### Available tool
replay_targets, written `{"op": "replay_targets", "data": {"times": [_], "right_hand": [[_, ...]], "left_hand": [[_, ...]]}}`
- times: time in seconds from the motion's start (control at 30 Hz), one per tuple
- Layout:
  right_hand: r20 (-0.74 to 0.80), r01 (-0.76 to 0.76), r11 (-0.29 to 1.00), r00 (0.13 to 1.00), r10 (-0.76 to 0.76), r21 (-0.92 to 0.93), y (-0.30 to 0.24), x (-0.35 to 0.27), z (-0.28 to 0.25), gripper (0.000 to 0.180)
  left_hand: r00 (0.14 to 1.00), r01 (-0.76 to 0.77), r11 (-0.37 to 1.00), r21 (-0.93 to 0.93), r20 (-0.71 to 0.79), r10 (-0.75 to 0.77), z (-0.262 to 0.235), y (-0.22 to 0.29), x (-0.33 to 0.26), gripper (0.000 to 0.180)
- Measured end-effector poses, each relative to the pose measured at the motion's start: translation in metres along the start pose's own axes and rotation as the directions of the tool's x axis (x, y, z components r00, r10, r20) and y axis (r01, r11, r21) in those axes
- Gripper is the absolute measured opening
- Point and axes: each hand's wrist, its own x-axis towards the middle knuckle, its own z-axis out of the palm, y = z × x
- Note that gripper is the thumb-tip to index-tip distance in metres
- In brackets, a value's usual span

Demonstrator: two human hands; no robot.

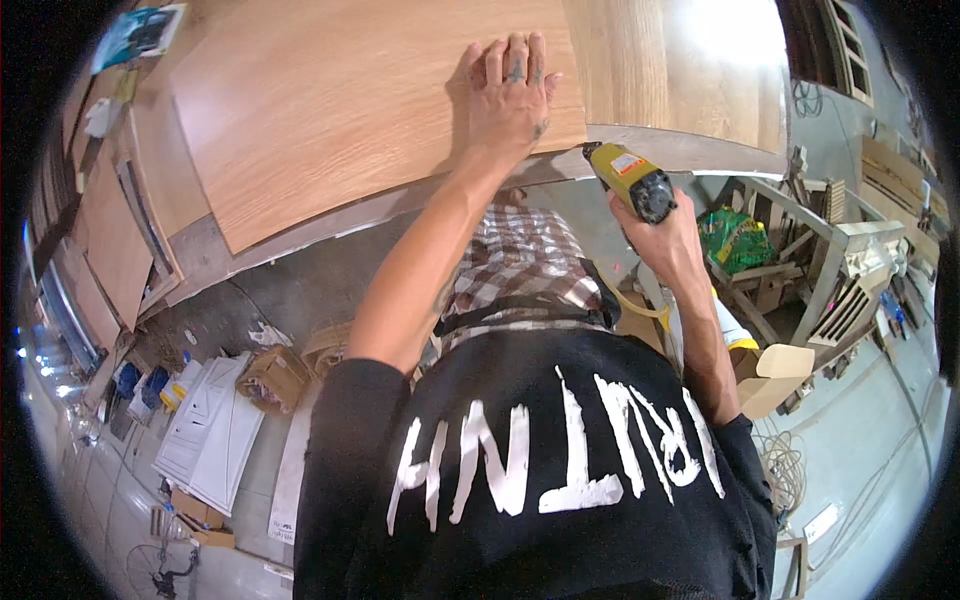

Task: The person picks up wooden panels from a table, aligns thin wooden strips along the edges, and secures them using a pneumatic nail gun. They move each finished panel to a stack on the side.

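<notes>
My left hand (508, 100) lies flat on a large light-brown wood-grain panel (330, 110) on the workbench, its fingers stretched toward the far side. In my right hand (665, 235) is a yellow-green nail gun (628, 175) with a black end cap, gripped by its handle. The tool's dark nose points at the bench's front edge, close to the panel's near right corner. Whether the nose touches the wood I cannot tell. A yellow hose (640, 308) hangs below the right hand. My right fingers are partly hidden behind the tool.
A second wood-grain board (680, 85) adjoins the panel on the right. Right of me stand a wooden frame (830, 250), a green bag (735, 240) and an open cardboard box (775, 380). White door-like panels (210, 430) and a brown box (273, 378) lie at lower left.
</notes>
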Motion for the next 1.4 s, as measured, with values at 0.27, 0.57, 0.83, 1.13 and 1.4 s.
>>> {"op": "replay_targets", "data": {"times": [0.27, 0.57, 0.83, 1.13, 1.4], "right_hand": [[-0.065, -0.105, 0.994, 0.992, 0.106, 0.017, -0.044, -0.012, -0.042, 0.033], [0.264, 0.174, 0.943, 0.960, -0.098, -0.284, -0.355, -0.023, 0.020, 0.051], [0.409, 0.449, 0.723, 0.878, -0.249, -0.525, -0.532, 0.081, 0.157, 0.054], [0.461, 0.375, 0.819, 0.874, -0.154, -0.435, -0.555, 0.160, 0.214, 0.040], [0.457, 0.349, 0.826, 0.880, -0.127, -0.443, -0.551, 0.184, 0.215, 0.043]], "left_hand": [[0.935, 0.319, 0.904, -0.285, -0.058, -0.349, -0.063, -0.154, -0.044, 0.044], [0.669, 0.546, 0.651, -0.527, -0.194, -0.718, -0.107, -0.359, -0.017, 0.052], [0.629, 0.481, 0.451, -0.752, -0.062, -0.775, -0.084, -0.404, -0.004, 0.038], [0.649, 0.373, 0.284, -0.883, 0.031, -0.760, -0.097, -0.390, 0.007, 0.028], [0.647, 0.425, 0.289, -0.858, 0.064, -0.760, -0.092, -0.383, 0.010, 0.030]]}}
